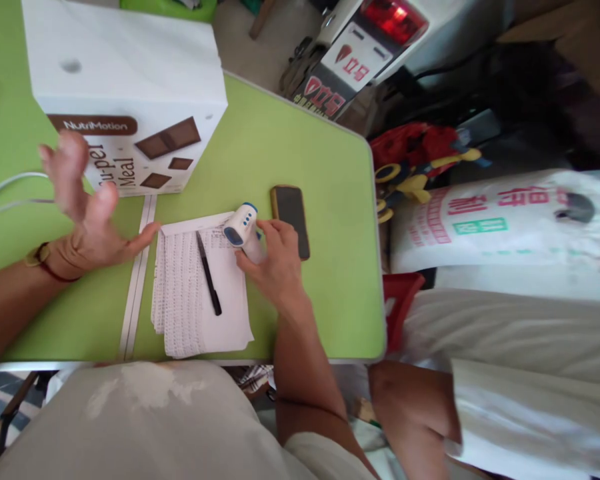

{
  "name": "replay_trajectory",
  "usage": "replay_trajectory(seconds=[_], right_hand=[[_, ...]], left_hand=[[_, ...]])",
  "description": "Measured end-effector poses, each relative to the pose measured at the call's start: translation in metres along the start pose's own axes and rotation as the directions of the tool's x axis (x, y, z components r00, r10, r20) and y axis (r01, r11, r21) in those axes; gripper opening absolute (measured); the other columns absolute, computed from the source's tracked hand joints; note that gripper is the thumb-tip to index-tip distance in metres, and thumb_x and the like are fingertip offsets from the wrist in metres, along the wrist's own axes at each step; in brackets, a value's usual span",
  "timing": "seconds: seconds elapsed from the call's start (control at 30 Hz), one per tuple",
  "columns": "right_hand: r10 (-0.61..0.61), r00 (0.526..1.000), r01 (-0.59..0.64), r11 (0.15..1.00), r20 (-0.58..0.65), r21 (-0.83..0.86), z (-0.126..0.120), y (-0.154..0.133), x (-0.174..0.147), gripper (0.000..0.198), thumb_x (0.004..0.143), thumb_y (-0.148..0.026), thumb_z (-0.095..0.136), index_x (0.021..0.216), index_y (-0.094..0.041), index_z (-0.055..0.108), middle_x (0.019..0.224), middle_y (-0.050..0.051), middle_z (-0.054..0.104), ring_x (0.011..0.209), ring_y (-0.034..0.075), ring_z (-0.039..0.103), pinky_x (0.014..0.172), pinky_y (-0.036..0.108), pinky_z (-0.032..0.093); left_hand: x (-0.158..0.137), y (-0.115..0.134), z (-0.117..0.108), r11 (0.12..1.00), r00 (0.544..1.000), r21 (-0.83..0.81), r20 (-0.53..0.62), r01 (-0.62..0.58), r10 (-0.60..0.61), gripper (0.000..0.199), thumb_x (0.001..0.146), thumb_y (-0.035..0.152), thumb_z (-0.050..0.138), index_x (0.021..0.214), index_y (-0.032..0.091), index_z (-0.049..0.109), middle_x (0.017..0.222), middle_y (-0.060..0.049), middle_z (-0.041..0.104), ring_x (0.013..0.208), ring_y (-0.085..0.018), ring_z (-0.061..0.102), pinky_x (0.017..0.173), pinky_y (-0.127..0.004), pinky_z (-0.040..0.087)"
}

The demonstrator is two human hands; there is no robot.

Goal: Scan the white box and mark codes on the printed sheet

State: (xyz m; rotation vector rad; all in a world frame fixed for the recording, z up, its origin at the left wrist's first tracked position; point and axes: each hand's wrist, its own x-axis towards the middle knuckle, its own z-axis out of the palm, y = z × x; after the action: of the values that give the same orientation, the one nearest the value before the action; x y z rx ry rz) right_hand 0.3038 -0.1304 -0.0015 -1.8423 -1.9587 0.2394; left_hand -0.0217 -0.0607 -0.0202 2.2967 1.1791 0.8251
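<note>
I'm seeing the right hand [277, 267] gripping the device [240, 225] over the sheets' [185, 293] top-right corner, near the phone [293, 223]; left hand [87, 210] is hovering, fingers spread, before the box [130, 67]; handling seems the step; next move is likely calling for a steady hold, clear of the pen [209, 273].

Shirt [145, 433] was grey-beige, paler blotches [147, 385] up front; right sleeve [325, 457] was short. Left wrist [60, 257] had dark-red cord [60, 275], yellowish-brown band [33, 257]. Left hand [93, 217], right hand [279, 270] were bare.
</note>
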Motion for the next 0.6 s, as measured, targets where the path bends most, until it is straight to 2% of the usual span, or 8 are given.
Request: replay_trajectory(seconds=[0.03,0.07,0.13,0.2,0.33,0.43,0.5,0.6], right_hand=[[-0.026,0.999,0.027,0.999,-0.043,0.043,0.000,-0.008,-0.003,0.040,0.083,-0.040,0.066,0.116,-0.019,0.060,0.120,0.019,0.061,0.115,0.034,0.057,0.100,0.054,0.048],[-0.043,0.998,0.048,0.994,-0.048,0.100,0.001,-0.016,-0.005,0.032,0.086,-0.041,0.064,0.110,-0.021,0.060,0.114,0.016,0.063,0.107,0.030,0.060,0.094,0.049,0.051],[-0.065,0.995,0.047,0.976,0.079,0.211,0.006,-0.031,-0.010,0.025,0.089,-0.045,0.064,0.102,-0.024,0.060,0.092,0.008,0.066,0.081,0.022,0.060,0.078,0.040,0.052],[-0.099,0.970,0.041,0.966,0.220,0.256,0.014,-0.042,-0.013,0.028,0.087,-0.048,0.068,0.100,-0.024,0.061,0.082,0.005,0.066,0.073,0.021,0.058,0.072,0.037,0.049],[-0.127,0.946,0.027,0.947,0.298,0.320,0.022,-0.047,-0.014,0.023,0.088,-0.034,0.061,0.109,-0.024,0.063,0.077,0.003,0.064,0.070,0.020,0.056,0.070,0.036,0.047],[-0.087,0.960,-0.055,0.873,0.266,0.485,0.018,-0.046,-0.013,0.024,0.092,-0.031,0.050,0.111,-0.026,0.064,0.079,0.002,0.062,0.069,0.018,0.054,0.072,0.037,0.048],[-0.036,0.971,-0.123,0.777,0.238,0.618,0.016,-0.047,-0.012,0.026,0.094,-0.036,0.046,0.110,-0.027,0.064,0.084,0.002,0.062,0.074,0.019,0.057,0.076,0.039,0.050],[0.001,0.980,-0.156,0.620,0.198,0.769,0.019,-0.050,-0.010,0.035,0.086,-0.050,0.060,0.114,-0.030,0.060,0.086,0.002,0.060,0.081,0.021,0.058,0.081,0.042,0.051]], left_hand=[[-0.001,0.006,0.001,0.995,0.991,0.048,-0.097,-0.084,0.089,0.066,0.071,0.067,0.082,0.125,0.035,0.063,0.157,0.001,0.044,0.158,-0.046,-0.007,0.125,-0.071,-0.017],[-0.001,0.013,0.002,0.981,0.973,0.079,-0.137,-0.175,0.185,0.064,0.069,0.064,0.085,0.123,0.035,0.065,0.157,-0.001,0.045,0.157,-0.046,0.014,0.127,-0.070,-0.009],[0.000,0.024,0.004,0.932,0.932,0.022,0.043,-0.361,0.360,0.058,0.080,0.057,0.078,0.132,0.038,0.061,0.159,-0.002,0.045,0.150,-0.039,0.037,0.128,-0.066,0.012],[0.001,0.031,0.008,0.911,0.888,-0.066,0.209,-0.406,0.411,0.062,0.089,0.060,0.068,0.144,0.036,0.052,0.164,-0.006,0.038,0.152,-0.037,0.035,0.127,-0.064,0.015],[-0.001,0.029,0.019,0.955,0.888,-0.082,0.354,-0.285,0.295,0.069,0.090,0.058,0.065,0.151,0.032,0.046,0.168,-0.010,0.029,0.157,-0.039,0.023,0.124,-0.071,0.005],[-0.003,0.024,0.024,0.967,0.894,-0.043,0.372,-0.252,0.249,0.075,0.085,0.056,0.072,0.151,0.030,0.047,0.169,-0.012,0.026,0.157,-0.040,0.020,0.124,-0.072,0.001],[-0.003,0.023,0.025,0.969,0.900,-0.047,0.361,-0.244,0.244,0.082,0.082,0.057,0.076,0.152,0.029,0.045,0.170,-0.014,0.024,0.157,-0.041,0.019,0.124,-0.072,0.001],[-0.002,0.022,0.026,0.971,0.909,-0.067,0.341,-0.228,0.237,0.086,0.078,0.061,0.077,0.151,0.026,0.047,0.169,-0.017,0.024,0.157,-0.043,0.018,0.124,-0.071,-0.001]])
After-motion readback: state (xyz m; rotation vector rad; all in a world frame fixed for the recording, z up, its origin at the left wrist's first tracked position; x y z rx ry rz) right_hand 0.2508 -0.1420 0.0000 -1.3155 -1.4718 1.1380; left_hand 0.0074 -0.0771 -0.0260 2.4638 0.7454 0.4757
